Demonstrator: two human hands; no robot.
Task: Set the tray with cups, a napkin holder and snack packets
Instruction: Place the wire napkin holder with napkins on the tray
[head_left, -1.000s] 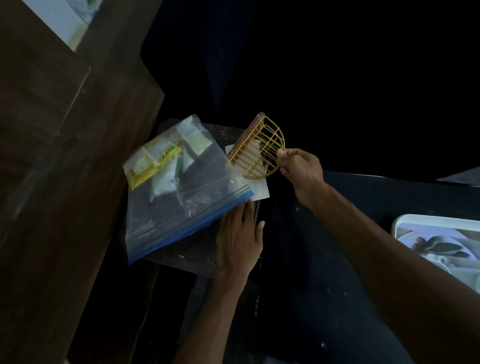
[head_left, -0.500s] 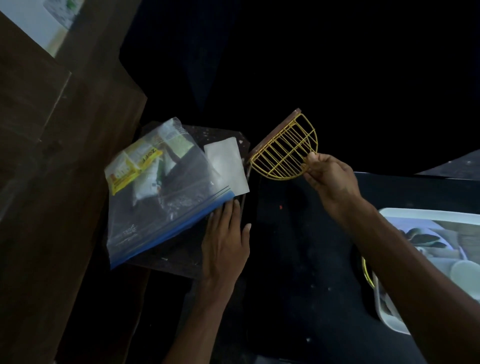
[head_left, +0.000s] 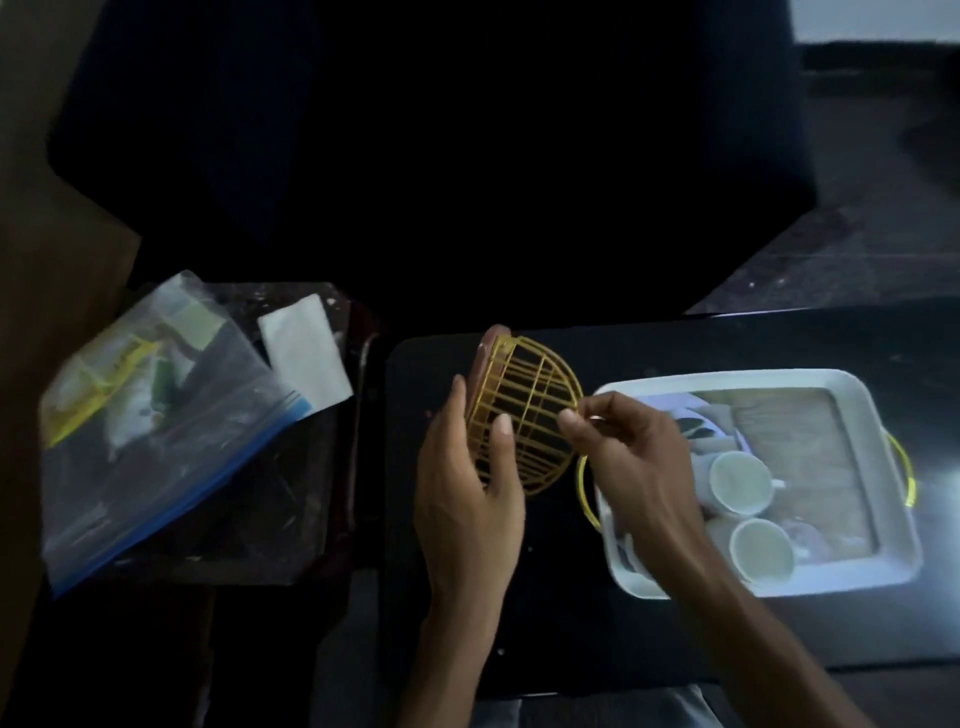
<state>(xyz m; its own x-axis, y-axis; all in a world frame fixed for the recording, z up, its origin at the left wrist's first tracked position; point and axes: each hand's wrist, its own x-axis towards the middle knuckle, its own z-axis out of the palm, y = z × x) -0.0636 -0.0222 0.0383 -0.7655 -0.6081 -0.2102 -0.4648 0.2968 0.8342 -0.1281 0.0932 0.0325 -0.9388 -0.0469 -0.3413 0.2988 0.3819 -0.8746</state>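
holding two cups (head_left: 740, 482), the tray (head_left: 862, 395); snack packets (head_left: 130, 395) fill the bag (head_left: 171, 467).

A black table (head_left: 519, 623) beside a dark side table (head_left: 249, 535) (scuffed, paint-flecked), wood panel (head_left: 52, 260) at left.

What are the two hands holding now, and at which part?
Both hold the yellow wire napkin holder: the left hand grips its lower left edge, and the right hand pinches the wire rim on its right side.
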